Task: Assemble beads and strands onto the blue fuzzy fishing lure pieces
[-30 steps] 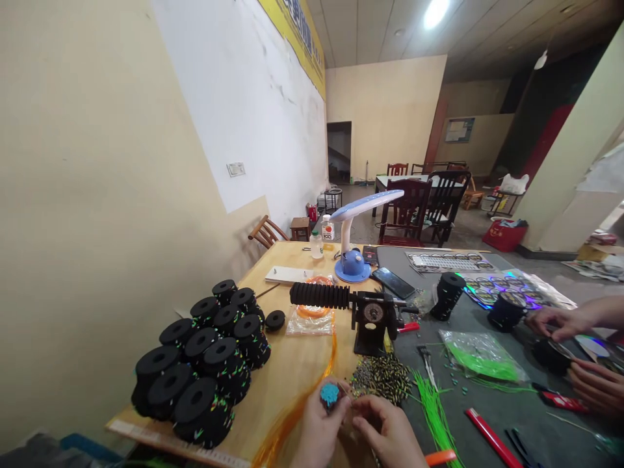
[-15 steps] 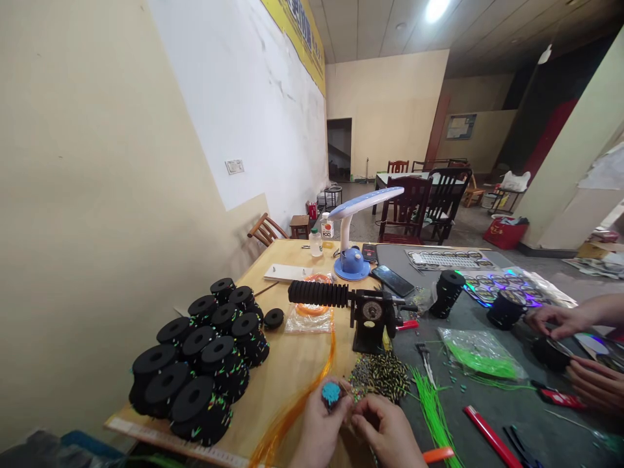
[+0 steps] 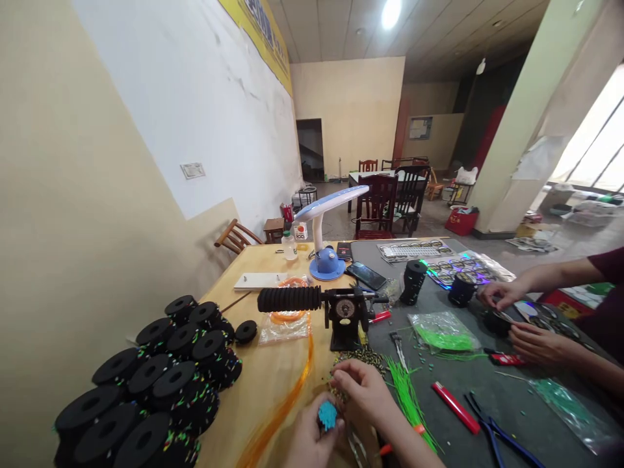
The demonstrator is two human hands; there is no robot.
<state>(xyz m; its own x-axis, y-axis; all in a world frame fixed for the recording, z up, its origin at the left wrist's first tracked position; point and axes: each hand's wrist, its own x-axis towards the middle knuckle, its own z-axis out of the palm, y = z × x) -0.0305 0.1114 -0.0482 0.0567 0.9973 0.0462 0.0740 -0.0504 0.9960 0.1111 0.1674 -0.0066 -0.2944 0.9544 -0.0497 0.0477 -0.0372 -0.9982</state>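
Observation:
My left hand (image 3: pixel 309 434), at the bottom centre, is closed around a bundle with a turquoise end (image 3: pixel 327 416); its small pieces are packed tight, and I cannot tell what kind they are. Just above and to the right, my right hand (image 3: pixel 365 390) is apart from it, fingers bent and slightly parted over the near edge of a pile of small dark-and-gold beads (image 3: pixel 368 356). Nothing shows plainly between those fingers. A pair of metal tweezers (image 3: pixel 358 447) lies below, partly hidden by my hands. Orange strands (image 3: pixel 287 406) lie to the left of my hands.
Black foam spools (image 3: pixel 160 374) crowd the left of the table. A black winding device (image 3: pixel 344 315) holding foam discs stands ahead, before a blue lamp (image 3: pixel 326 263). Green strands (image 3: pixel 407 403), a red tube (image 3: pixel 455 407) and pliers (image 3: pixel 492 429) lie right. A co-worker's hands (image 3: pixel 531 338) handle a black spool.
My right hand has moved up and away from my left hand, over the beads. My left hand with the bundle is a little lower. The whole view has swung right.

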